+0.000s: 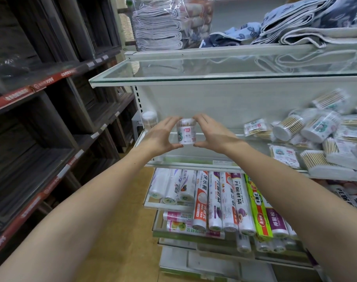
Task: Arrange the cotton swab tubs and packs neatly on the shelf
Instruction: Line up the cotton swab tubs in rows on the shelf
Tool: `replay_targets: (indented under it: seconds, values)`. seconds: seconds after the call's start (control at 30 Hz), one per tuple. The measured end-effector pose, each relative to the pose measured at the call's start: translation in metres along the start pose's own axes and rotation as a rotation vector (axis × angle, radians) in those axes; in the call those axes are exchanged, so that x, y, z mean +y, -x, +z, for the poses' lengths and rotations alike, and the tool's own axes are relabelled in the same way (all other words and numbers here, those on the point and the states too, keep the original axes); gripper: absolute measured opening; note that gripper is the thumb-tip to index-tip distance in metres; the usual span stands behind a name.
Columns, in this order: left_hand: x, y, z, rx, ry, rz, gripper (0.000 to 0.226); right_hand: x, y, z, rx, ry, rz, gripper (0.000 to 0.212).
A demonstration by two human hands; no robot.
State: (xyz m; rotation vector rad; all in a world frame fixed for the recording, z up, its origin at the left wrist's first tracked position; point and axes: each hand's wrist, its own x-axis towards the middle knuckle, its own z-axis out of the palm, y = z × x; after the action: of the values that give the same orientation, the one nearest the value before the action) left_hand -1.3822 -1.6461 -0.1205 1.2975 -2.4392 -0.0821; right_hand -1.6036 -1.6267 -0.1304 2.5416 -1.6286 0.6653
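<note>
**Desk:** What carries the stock here?

**Photographer:** A white metal shop shelf with a glass-fronted lip (pixel 193 162), its left half bare. Towards its right edge lies a loose heap of clear round cotton swab tubs and flat plastic swab packs (pixel 316 135), tipped on their sides and overlapping.

**Desk:** And the item in hand?

**Photographer:** A small clear plastic cylinder tub of wooden-stick cotton swabs with a white printed label (pixel 185 132), upright, held above the shelf near its left end. A second clear swab tub (pixel 149 119) stands upright at the back left corner, just beside it.

**Desk:** How are the hands set?

**Photographer:** The left hand (pixel 163 135) and right hand (pixel 211 133) close on the tub from opposite sides, fingers (pixel 171 120) at the lid rim, thumbs under the base.

**Desk:** How would it handle?

**Photographer:** Judging by looks: light, rigid-walled, smooth and likely slippery on the label wrap. The lid could pop if squeezed at the top, so a hold around the mid-wall or top-and-base seems safest. The flat packs look soft and floppy, better taken by their edges.
</note>
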Motion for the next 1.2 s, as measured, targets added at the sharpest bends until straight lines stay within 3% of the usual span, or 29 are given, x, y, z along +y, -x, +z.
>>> replay_targets:
  seconds: [0.6,0.87,1.0,1.2]
  values:
    - [-0.028,-0.01,0.006,0.02,-0.028,-0.005,0.09,-0.009,-0.022,0.016,0.044,0.012,-0.059,0.083]
    - [-0.047,-0.013,0.015,-0.035,0.014,0.011,0.067,-0.022,-0.044,0.044,-0.035,0.171,-0.072,0.073]
    - [-0.06,-0.017,0.013,-0.033,0.007,0.003,0.054,-0.027,-0.055,0.044,0.003,0.254,-0.123,0.079]
    - [-0.078,-0.019,0.004,0.001,-0.041,0.015,0.037,-0.027,-0.067,0.039,0.003,0.206,-0.227,0.076]
